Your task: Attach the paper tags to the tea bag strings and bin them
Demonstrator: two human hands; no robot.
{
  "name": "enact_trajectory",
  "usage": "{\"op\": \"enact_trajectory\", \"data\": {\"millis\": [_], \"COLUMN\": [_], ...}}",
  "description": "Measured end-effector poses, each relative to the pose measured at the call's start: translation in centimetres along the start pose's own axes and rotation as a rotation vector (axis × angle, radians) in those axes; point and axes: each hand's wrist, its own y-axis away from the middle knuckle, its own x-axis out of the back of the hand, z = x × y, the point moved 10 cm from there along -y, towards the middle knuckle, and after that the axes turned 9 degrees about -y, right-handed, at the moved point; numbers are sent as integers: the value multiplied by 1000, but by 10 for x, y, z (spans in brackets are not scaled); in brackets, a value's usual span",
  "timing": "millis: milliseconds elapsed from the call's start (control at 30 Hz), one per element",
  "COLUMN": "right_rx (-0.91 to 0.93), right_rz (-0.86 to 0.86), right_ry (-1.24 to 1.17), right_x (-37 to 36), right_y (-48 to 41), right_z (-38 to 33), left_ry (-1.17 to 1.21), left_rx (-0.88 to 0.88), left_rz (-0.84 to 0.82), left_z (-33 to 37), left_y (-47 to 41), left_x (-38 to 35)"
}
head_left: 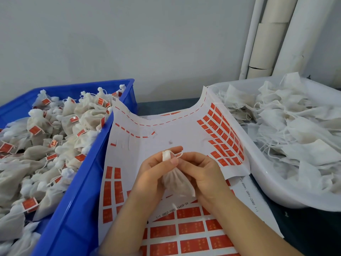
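Note:
A white mesh tea bag (176, 180) is held upright over the middle of the sticker sheet (160, 130). My left hand (155, 170) grips its gathered neck, with the puffed top sticking out above my fingers. My right hand (201, 170) pinches the white string (178, 154) beside the neck. Red paper tags (190, 228) lie in rows on the white backing sheets under and around my hands. More red tags (224, 137) fill the curled-up right side of the top sheet.
A blue crate (81, 182) on the left holds several tagged tea bags (36, 145). A white tub (262, 167) on the right holds several untagged bags (295, 130) with loose strings. White pipes (267, 37) stand against the grey wall at the back right.

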Motion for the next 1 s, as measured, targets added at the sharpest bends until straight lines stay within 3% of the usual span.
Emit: {"op": "enact_trajectory", "data": {"millis": [233, 400, 600, 767, 1000], "right_rx": [121, 334, 389, 406, 476], "right_rz": [37, 14, 1, 7, 43], "right_ry": [120, 282, 387, 410, 396], "right_x": [4, -6, -9, -9, -7], "right_y": [2, 13, 14, 15, 18], "right_z": [-13, -33, -35, -39, -47], "left_ry": [-74, -211, -265, -185, -290], "left_rx": [-20, -10, 2, 10, -145], "left_rz": [13, 216, 384, 335, 228], "left_z": [2, 1, 2, 4, 22], "left_y": [-1, 1, 7, 7, 5], "left_x": [0, 14, 22, 22, 14]}}
